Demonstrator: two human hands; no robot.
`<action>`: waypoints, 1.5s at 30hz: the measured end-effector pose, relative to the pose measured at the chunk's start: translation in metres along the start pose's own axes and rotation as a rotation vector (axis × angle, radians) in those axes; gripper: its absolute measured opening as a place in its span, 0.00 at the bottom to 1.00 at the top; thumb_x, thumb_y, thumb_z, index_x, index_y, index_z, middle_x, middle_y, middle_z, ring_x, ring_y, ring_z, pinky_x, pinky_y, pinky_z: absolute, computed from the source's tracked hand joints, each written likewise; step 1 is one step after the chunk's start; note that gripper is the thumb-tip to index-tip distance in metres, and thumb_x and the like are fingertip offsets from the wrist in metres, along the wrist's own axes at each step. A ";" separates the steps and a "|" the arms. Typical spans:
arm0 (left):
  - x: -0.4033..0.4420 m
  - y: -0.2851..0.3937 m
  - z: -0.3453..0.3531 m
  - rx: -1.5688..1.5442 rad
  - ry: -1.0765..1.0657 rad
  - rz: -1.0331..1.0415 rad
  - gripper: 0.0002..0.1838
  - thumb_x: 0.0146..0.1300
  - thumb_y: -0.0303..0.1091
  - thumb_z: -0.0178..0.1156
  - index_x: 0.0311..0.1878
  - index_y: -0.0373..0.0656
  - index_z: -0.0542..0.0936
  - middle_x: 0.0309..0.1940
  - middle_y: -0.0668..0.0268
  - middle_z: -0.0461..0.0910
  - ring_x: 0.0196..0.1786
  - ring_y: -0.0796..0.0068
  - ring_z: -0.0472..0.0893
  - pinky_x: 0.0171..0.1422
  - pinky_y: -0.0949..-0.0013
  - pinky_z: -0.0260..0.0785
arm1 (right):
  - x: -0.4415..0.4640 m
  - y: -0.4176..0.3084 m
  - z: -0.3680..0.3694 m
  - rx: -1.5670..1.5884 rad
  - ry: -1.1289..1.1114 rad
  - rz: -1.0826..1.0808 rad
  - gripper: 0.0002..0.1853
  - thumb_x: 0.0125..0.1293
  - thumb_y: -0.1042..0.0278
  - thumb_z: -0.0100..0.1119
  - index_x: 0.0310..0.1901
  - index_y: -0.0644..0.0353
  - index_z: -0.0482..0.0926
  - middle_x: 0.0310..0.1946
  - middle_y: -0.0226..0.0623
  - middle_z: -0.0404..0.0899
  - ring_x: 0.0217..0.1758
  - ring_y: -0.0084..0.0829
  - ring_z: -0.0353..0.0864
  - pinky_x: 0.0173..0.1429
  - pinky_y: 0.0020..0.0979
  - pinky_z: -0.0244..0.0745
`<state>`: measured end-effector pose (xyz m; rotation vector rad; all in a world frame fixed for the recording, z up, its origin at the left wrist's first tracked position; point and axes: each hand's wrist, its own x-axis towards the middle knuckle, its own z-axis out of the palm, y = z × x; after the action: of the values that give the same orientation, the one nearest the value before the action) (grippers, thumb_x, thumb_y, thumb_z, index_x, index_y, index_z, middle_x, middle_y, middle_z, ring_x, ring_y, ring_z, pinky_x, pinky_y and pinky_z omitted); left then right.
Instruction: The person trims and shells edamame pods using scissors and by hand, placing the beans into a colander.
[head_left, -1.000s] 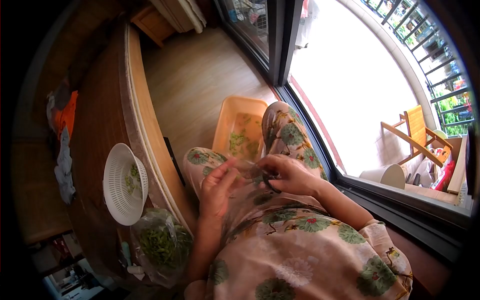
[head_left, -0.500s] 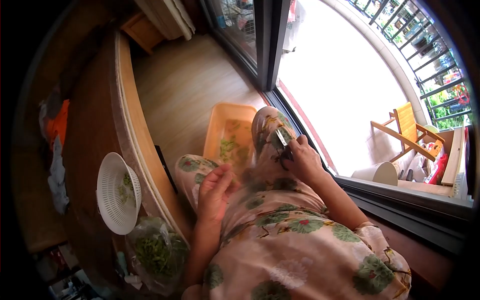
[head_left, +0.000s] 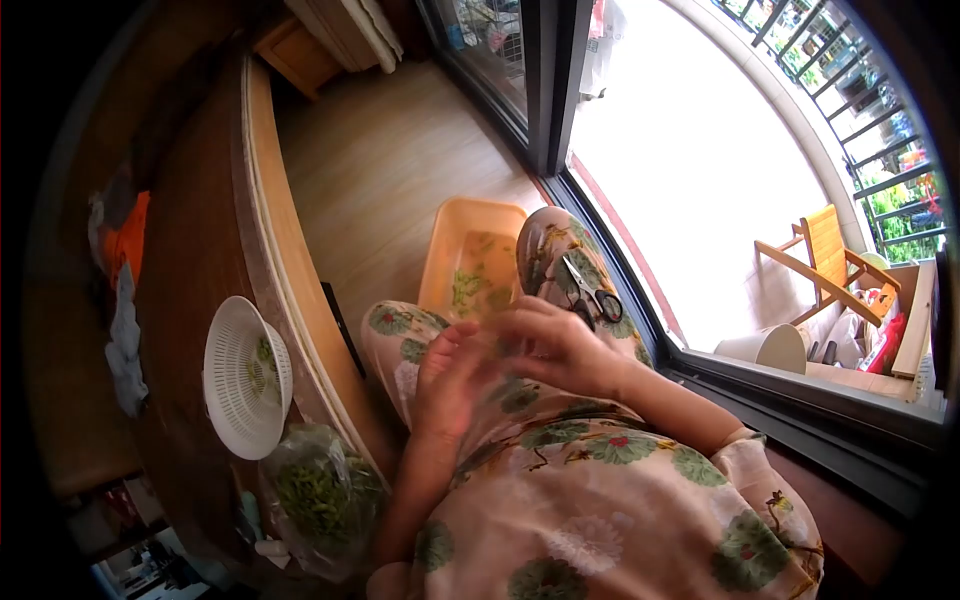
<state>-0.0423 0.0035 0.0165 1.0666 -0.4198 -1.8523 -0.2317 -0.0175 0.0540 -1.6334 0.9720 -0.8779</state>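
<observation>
My left hand (head_left: 452, 375) and my right hand (head_left: 560, 348) meet over my lap, both blurred by motion, with the fingers curled together. Whatever lies between them is too small and smeared to make out. Black-handled scissors (head_left: 590, 295) rest on my right thigh, just beyond the right hand. Between my knees on the floor stands an orange tub (head_left: 436, 262) with green pieces (head_left: 468, 288) in it. On the table to my left, a white colander (head_left: 232, 385) holds a few green bits, and a clear plastic bag (head_left: 318, 495) of green vegetables lies beside it.
The brown table (head_left: 190, 260) runs along my left, with an orange cloth (head_left: 127, 238) and a grey-blue cloth (head_left: 124, 345) at its far side. A dark door frame (head_left: 640, 290) borders my right. Beyond it stand a wooden folding chair (head_left: 826, 250) and a box of items.
The scissors went from my right hand onto my right thigh. My right hand moved back left to meet my left hand. The view shifted slightly.
</observation>
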 end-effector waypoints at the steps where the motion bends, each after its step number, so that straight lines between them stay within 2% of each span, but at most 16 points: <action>1: -0.001 0.001 0.002 -0.023 -0.021 -0.006 0.10 0.66 0.28 0.55 0.49 0.41 0.74 0.38 0.64 0.79 0.37 0.74 0.80 0.41 0.74 0.75 | 0.003 0.002 0.008 -0.029 0.042 -0.110 0.16 0.55 0.74 0.63 0.47 0.60 0.77 0.40 0.41 0.74 0.38 0.37 0.79 0.41 0.31 0.76; 2: -0.002 0.003 0.005 -0.047 -0.040 -0.010 0.09 0.66 0.29 0.55 0.48 0.41 0.74 0.38 0.64 0.79 0.37 0.74 0.80 0.42 0.73 0.75 | 0.003 0.003 0.010 -0.056 0.054 -0.108 0.11 0.56 0.73 0.63 0.42 0.60 0.79 0.35 0.40 0.75 0.37 0.37 0.80 0.40 0.32 0.76; 6: -0.007 0.000 -0.001 -0.048 -0.053 -0.013 0.10 0.67 0.29 0.54 0.49 0.39 0.75 0.40 0.64 0.79 0.39 0.75 0.79 0.45 0.71 0.75 | 0.006 0.009 0.014 -0.041 0.075 -0.053 0.07 0.56 0.74 0.63 0.37 0.62 0.79 0.28 0.40 0.76 0.33 0.35 0.81 0.37 0.32 0.76; 9: -0.011 -0.002 0.006 0.442 -0.017 0.240 0.11 0.66 0.28 0.55 0.49 0.35 0.76 0.42 0.65 0.79 0.39 0.78 0.78 0.47 0.73 0.73 | 0.007 0.006 0.014 0.041 0.089 0.046 0.05 0.56 0.74 0.62 0.34 0.64 0.79 0.26 0.40 0.77 0.30 0.35 0.81 0.35 0.30 0.76; 12: -0.012 -0.001 0.003 0.635 -0.027 0.404 0.12 0.64 0.26 0.57 0.49 0.33 0.77 0.42 0.66 0.79 0.39 0.81 0.77 0.48 0.76 0.71 | 0.009 0.006 0.016 0.071 0.106 0.072 0.05 0.57 0.74 0.62 0.33 0.65 0.78 0.26 0.41 0.77 0.28 0.34 0.80 0.34 0.28 0.75; 14: -0.015 0.003 0.007 0.629 0.019 0.334 0.11 0.64 0.26 0.58 0.48 0.33 0.78 0.41 0.66 0.79 0.38 0.81 0.77 0.48 0.77 0.70 | 0.010 -0.001 0.018 0.145 0.104 0.130 0.05 0.57 0.74 0.62 0.32 0.65 0.77 0.26 0.41 0.77 0.28 0.34 0.80 0.34 0.28 0.74; 18: -0.013 0.002 0.000 0.471 0.097 0.223 0.10 0.64 0.26 0.58 0.47 0.34 0.78 0.36 0.67 0.80 0.34 0.80 0.77 0.45 0.78 0.71 | 0.009 0.004 0.021 0.110 0.122 0.070 0.05 0.57 0.74 0.63 0.31 0.65 0.76 0.24 0.40 0.75 0.28 0.31 0.79 0.34 0.29 0.74; 21: -0.005 0.009 -0.005 0.149 0.173 0.259 0.09 0.65 0.28 0.57 0.46 0.36 0.79 0.33 0.68 0.79 0.32 0.79 0.77 0.41 0.77 0.71 | 0.005 0.012 0.021 0.054 0.090 0.061 0.05 0.56 0.74 0.63 0.31 0.65 0.77 0.23 0.39 0.75 0.28 0.29 0.79 0.33 0.30 0.74; 23: -0.005 0.016 -0.014 0.159 0.191 0.264 0.09 0.65 0.29 0.57 0.46 0.37 0.79 0.33 0.67 0.79 0.33 0.79 0.78 0.40 0.77 0.72 | 0.002 0.012 0.019 0.070 0.081 0.069 0.05 0.56 0.74 0.63 0.32 0.65 0.77 0.23 0.39 0.75 0.28 0.30 0.79 0.33 0.30 0.73; 26: -0.008 0.021 -0.019 0.121 0.164 0.207 0.11 0.63 0.28 0.59 0.48 0.36 0.79 0.36 0.67 0.81 0.34 0.79 0.78 0.40 0.77 0.72 | 0.003 0.013 0.017 0.109 0.095 0.166 0.05 0.55 0.75 0.63 0.32 0.64 0.77 0.25 0.40 0.76 0.27 0.32 0.78 0.34 0.30 0.73; 30: -0.012 0.014 -0.011 0.172 0.055 0.169 0.13 0.66 0.29 0.56 0.52 0.39 0.75 0.36 0.65 0.79 0.34 0.78 0.76 0.40 0.77 0.71 | 0.027 0.029 0.017 -0.055 0.203 0.020 0.05 0.54 0.77 0.60 0.34 0.63 0.77 0.30 0.43 0.76 0.32 0.39 0.79 0.36 0.33 0.74; 34: -0.015 0.011 -0.007 0.136 0.033 0.163 0.11 0.66 0.28 0.55 0.51 0.39 0.75 0.36 0.64 0.79 0.35 0.78 0.77 0.40 0.78 0.71 | 0.052 0.059 0.019 -0.233 0.238 -0.052 0.05 0.54 0.74 0.59 0.33 0.64 0.79 0.35 0.43 0.78 0.37 0.46 0.78 0.41 0.38 0.74; 37: -0.018 0.013 -0.004 0.115 0.057 0.140 0.11 0.66 0.28 0.54 0.51 0.39 0.76 0.36 0.64 0.79 0.36 0.78 0.78 0.40 0.78 0.71 | 0.063 0.080 0.022 -0.241 0.249 -0.196 0.05 0.57 0.76 0.58 0.36 0.64 0.79 0.36 0.42 0.78 0.38 0.44 0.79 0.43 0.33 0.74; 40: -0.019 0.013 -0.004 0.116 0.066 0.116 0.11 0.66 0.27 0.54 0.51 0.39 0.76 0.37 0.64 0.79 0.36 0.78 0.78 0.40 0.77 0.71 | 0.065 0.077 0.025 -0.180 0.236 -0.201 0.07 0.60 0.74 0.58 0.39 0.66 0.79 0.40 0.42 0.79 0.40 0.39 0.80 0.45 0.31 0.74; 43: -0.018 0.012 -0.004 0.119 0.049 0.137 0.11 0.66 0.26 0.54 0.51 0.40 0.74 0.38 0.64 0.79 0.37 0.78 0.78 0.42 0.76 0.72 | 0.051 0.042 0.020 0.141 0.044 0.021 0.08 0.60 0.70 0.60 0.35 0.66 0.80 0.33 0.42 0.78 0.37 0.35 0.80 0.43 0.32 0.74; 45: -0.016 0.011 -0.002 0.120 0.029 0.196 0.11 0.66 0.26 0.55 0.51 0.40 0.73 0.39 0.64 0.79 0.37 0.77 0.78 0.43 0.75 0.72 | 0.041 0.033 0.023 0.247 -0.030 -0.063 0.08 0.61 0.69 0.62 0.35 0.66 0.79 0.29 0.37 0.78 0.31 0.24 0.77 0.36 0.27 0.73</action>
<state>-0.0316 0.0117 0.0303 1.0911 -0.6027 -1.6534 -0.2003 -0.0520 0.0206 -1.4679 0.7628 -0.9730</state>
